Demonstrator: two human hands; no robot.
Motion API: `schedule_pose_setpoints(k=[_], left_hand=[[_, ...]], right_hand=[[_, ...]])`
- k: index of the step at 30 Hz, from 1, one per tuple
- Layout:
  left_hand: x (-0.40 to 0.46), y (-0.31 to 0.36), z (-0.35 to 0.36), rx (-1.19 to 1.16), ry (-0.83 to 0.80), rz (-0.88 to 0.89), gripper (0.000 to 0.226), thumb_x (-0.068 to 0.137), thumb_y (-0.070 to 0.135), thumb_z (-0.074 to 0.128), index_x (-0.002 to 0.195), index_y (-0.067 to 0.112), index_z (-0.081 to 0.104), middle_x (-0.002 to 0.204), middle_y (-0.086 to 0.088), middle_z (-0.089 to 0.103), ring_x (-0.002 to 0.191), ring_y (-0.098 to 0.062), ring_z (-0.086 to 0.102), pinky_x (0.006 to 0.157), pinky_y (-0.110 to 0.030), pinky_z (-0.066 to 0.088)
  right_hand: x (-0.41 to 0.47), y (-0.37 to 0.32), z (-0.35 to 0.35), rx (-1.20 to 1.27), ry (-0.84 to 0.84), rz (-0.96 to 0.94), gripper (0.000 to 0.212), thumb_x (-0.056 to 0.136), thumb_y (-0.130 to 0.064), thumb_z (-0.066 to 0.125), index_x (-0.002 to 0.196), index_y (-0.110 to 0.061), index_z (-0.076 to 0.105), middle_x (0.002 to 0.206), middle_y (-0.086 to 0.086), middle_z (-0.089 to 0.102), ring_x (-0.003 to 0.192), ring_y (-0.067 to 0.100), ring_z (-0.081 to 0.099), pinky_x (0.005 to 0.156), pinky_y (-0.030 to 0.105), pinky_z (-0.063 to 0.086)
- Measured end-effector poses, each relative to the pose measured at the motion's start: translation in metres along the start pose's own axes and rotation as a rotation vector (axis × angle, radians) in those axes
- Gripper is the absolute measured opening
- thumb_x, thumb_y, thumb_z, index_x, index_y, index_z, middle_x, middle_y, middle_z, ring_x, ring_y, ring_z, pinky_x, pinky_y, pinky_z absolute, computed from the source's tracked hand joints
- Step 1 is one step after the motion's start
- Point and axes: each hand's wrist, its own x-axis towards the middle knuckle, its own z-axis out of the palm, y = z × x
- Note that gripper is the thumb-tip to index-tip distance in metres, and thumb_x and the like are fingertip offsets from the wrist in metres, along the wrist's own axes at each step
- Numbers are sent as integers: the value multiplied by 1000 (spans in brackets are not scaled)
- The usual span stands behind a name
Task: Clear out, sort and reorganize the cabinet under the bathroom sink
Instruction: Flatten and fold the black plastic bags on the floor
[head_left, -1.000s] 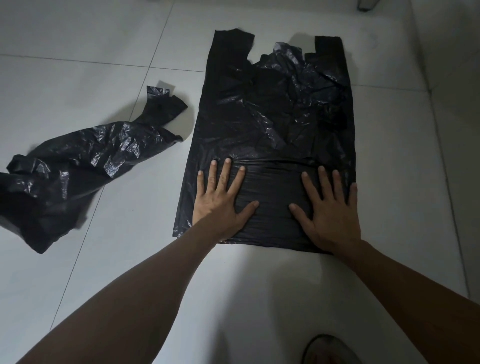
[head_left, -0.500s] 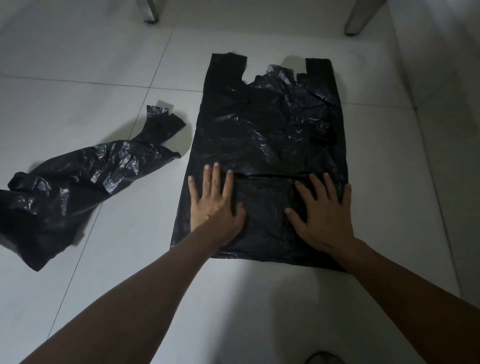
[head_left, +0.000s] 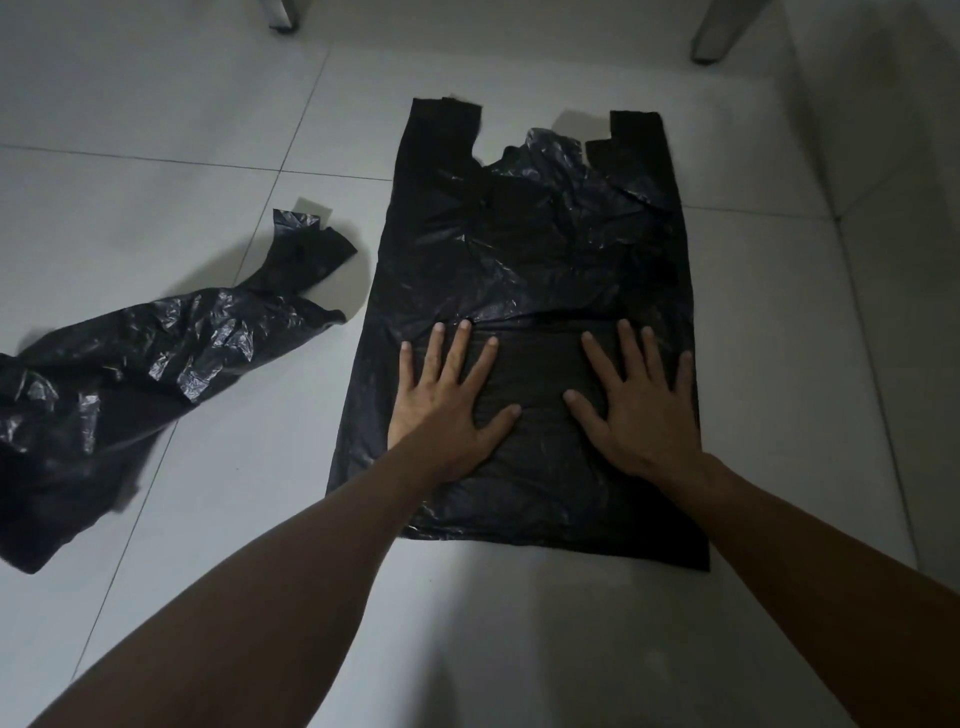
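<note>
Since the earlier frames the hands have slid a little up the flattened black bag (head_left: 524, 249) and the camera has tipped upward, so two metal legs, one at the top left (head_left: 283, 14) and one at the top right (head_left: 719, 31), show more fully at the upper edge, while the shoe seen a second ago at the bottom edge is out of view.

The left hand (head_left: 447, 410) lies flat on the left half of the bag, fingers straight and spread, thumb pointing toward the other hand. The right hand (head_left: 636, 405) lies flat on the right half in the same way, fingers splayed, little finger near the bag's right edge. The hands are apart, both palms down, pressing the plastic against the white tiled floor (head_left: 519, 623); neither grips anything.

The bag lies spread on the floor, its two handle straps pointing away from the person, a crease running across just beyond the fingertips. A second, crumpled black bag (head_left: 145, 374) lies on the floor to the left, apart from the flat one.
</note>
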Motion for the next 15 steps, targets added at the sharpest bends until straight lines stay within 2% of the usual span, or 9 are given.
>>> schedule_pose_setpoints(k=[4,7,11,13,15], left_hand=[[-1,-1,2,0,8,-1,82,85,77,14,154,35,0,163,-1,-8,149,-26,-14,118,-56,-3],[-1,0,0,-1,10,-5,82,85,77,15,154,35,0,163,0,-7,149,-25,-14,118,-55,-2],[-1,0,0,3,2,-11,82,85,77,14,154,36,-1,163,1,-9,148,-25,-15,118,-55,-3],[-1,0,0,-3,-1,-10,82,85,78,15,154,36,0,163,1,-8,149,-24,-14,118,-55,-3],[0,0,-1,-13,-10,-8,82,84,78,17,154,37,1,163,2,-7,149,-24,-14,118,-55,-4]], right_hand=[[14,2,-7,19,40,-8,75,89,-73,12,154,-38,-1,164,3,-6,149,30,-8,117,60,-4],[29,24,-9,14,-13,110,78,85,-80,5,152,-42,-7,163,0,-9,149,25,-11,116,60,-5],[30,23,-11,31,-7,195,80,87,-77,3,154,-34,-7,163,3,-11,149,28,-14,114,64,-8],[34,12,-16,38,51,162,80,89,-74,3,155,-29,-6,162,6,-13,148,30,-15,114,62,-11],[43,7,-18,45,78,76,77,91,-72,6,155,-32,-5,163,5,-12,148,30,-14,114,59,-12]])
